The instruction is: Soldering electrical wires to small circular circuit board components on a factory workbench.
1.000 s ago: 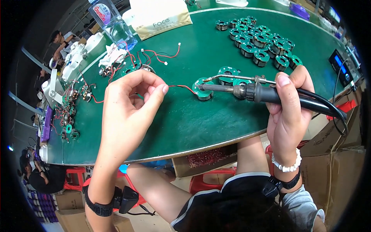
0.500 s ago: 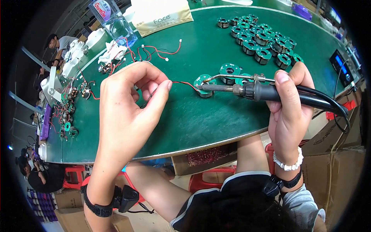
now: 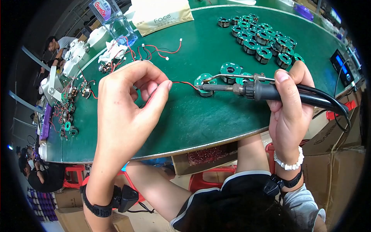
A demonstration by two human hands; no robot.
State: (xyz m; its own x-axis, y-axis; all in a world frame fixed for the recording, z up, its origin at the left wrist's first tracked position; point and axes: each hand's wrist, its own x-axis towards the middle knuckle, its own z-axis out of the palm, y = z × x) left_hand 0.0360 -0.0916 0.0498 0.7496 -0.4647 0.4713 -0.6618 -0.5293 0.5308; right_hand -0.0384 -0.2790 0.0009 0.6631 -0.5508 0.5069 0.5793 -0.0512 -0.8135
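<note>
My left hand [image 3: 133,94] pinches a thin red and black wire [image 3: 181,82] between thumb and forefinger. The wire's far end meets the left edge of a round green circuit board [image 3: 205,79] on a dark coil body. In my right hand [image 3: 290,89] is a soldering iron [image 3: 266,91], fingers wrapped round its black handle. Its tip rests at that same board edge, by the wire end. A thin metal feed tube [image 3: 232,76] runs above the iron, its end over the board. Just behind stand two more such boards, one partly hidden by the iron.
Many similar coil boards [image 3: 262,38] cluster at the back right of the green table [image 3: 185,123]. Wired boards [image 3: 67,112] pile up at the left. Loose connector wires [image 3: 154,50], a water bottle [image 3: 119,27] and a tissue pack [image 3: 162,17] lie behind my left hand. A soldering station [image 3: 342,67] stands far right.
Almost nothing differs. My left hand has shifted very slightly to the left, still pinching the wire, and the iron tip stays at the board's edge.
</note>
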